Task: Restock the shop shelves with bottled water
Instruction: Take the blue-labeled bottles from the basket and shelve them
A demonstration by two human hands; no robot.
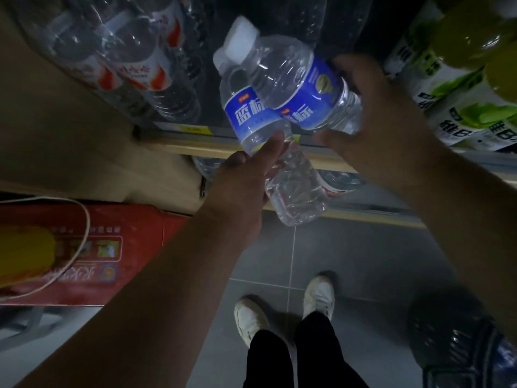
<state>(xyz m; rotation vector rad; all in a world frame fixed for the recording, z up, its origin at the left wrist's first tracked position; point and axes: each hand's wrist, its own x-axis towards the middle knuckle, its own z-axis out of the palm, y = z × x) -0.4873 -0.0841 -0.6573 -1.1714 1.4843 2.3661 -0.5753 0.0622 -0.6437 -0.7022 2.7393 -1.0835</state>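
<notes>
Two clear water bottles with blue labels and white caps are held in front of the shelf edge [201, 148]. My left hand [240, 180] grips the lower body of the nearer bottle [246, 119], which points up and away. My right hand [383, 119] grips the base end of the second bottle [296, 79], whose cap tilts up and left, overlapping the first bottle. Behind them the shelf has a dark gap between red-labelled water bottles [140, 71] on the left and green-labelled bottles [447, 93] on the right.
A beige carton [70, 135] and a red printed box [92, 256] with a white cord sit at the left. More bottles [344, 182] stand on the lower shelf. A wrapped pack of bottles [464, 345] lies on the grey tiled floor beside my white shoes [319, 295].
</notes>
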